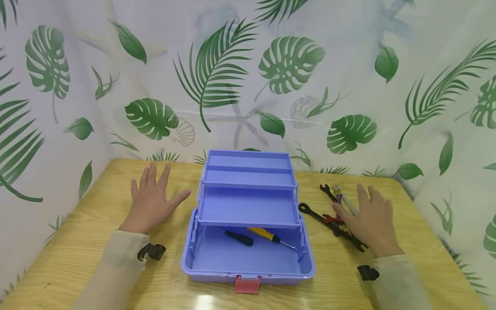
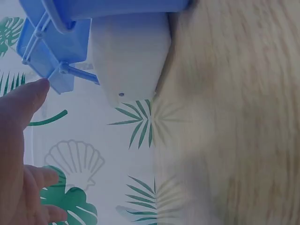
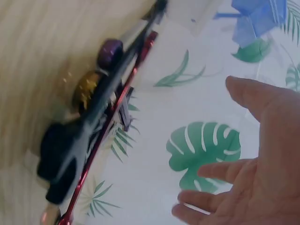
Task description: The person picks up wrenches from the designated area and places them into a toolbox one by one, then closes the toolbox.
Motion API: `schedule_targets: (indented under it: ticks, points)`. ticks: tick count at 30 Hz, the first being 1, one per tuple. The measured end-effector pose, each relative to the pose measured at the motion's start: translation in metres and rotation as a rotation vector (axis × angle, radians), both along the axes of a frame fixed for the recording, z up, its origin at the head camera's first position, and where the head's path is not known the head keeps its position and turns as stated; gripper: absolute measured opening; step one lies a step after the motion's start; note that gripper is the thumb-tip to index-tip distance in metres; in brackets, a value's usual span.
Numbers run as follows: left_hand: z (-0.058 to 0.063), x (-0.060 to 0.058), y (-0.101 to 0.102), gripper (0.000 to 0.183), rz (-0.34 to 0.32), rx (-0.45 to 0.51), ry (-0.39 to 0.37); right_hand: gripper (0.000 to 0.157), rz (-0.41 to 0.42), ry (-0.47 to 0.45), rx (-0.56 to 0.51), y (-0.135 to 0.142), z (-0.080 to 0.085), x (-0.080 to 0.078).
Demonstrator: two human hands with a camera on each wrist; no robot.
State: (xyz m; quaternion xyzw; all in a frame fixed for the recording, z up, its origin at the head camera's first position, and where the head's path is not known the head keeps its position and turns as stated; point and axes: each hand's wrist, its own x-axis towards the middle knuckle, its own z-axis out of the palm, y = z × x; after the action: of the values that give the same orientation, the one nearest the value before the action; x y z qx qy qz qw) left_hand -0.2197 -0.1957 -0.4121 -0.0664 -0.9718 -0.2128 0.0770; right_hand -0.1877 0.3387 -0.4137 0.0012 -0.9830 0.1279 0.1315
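Observation:
A blue toolbox [image 1: 248,262] stands with its stepped trays [image 1: 249,206] raised and a red latch [image 1: 247,284] at the front. Inside its base lie a dark-handled screwdriver [image 1: 241,238] and a yellow-handled screwdriver [image 1: 265,234]. Left of the box, my left hand [image 1: 151,202] is held with fingers spread and nothing in it. My right hand [image 1: 370,221], also bare with fingers extended, overlaps a pile of wrenches in the head view. Among these are a black wrench [image 1: 319,218], a red wrench [image 1: 330,219] and a silver one [image 1: 347,202]; the right hand hides part of the pile.
The wooden table [image 1: 162,280] reaches back to a white curtain [image 1: 240,86] printed with green leaves. Small black wrist straps sit over both sleeves. A second black wrench end [image 1: 325,188] points toward the back of the table.

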Motion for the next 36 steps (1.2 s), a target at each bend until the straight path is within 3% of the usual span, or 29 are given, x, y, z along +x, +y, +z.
schedule_targets:
  ticks: [3,6,9,12,14,16,19,24,29,36]
  points:
    - [0.002,-0.001,0.004,0.103,-0.015,0.066,-0.032,0.072,-0.004,0.031,-0.08,0.008,0.008,0.004]
    - [0.004,-0.003,0.009,0.104,-0.032,0.174,-0.111,0.048,-0.02,0.09,-0.164,0.016,0.016,0.008]
    - [0.006,-0.004,0.013,0.104,-0.05,0.343,-0.218,0.038,-0.029,0.104,-0.166,0.028,0.018,0.009]
    - [0.008,-0.004,0.018,0.099,-0.097,0.566,-0.366,0.036,-0.022,0.037,-0.125,0.042,0.017,0.005]
    - [0.007,-0.004,0.02,0.096,-0.136,0.706,-0.485,0.036,-0.022,-0.053,-0.098,0.051,0.015,0.002]
    - [0.005,-0.004,0.023,0.093,-0.176,0.8,-0.584,0.036,-0.02,-0.149,-0.067,0.06,0.012,0.0]
    - [-0.001,-0.005,0.027,0.09,-0.223,0.877,-0.664,0.037,-0.009,-0.272,-0.042,0.069,0.006,-0.004]
    - [-0.012,-0.007,0.033,0.084,-0.261,0.957,-0.692,0.038,0.019,-0.353,-0.05,0.071,-0.003,-0.011]
    - [-0.019,-0.009,0.032,0.082,-0.24,0.992,-0.669,0.041,-0.002,-0.372,-0.053,0.061,-0.006,-0.016]
    - [-0.023,-0.013,0.039,0.083,-0.232,1.022,-0.655,0.024,-0.033,-0.388,-0.067,0.057,-0.01,-0.018]
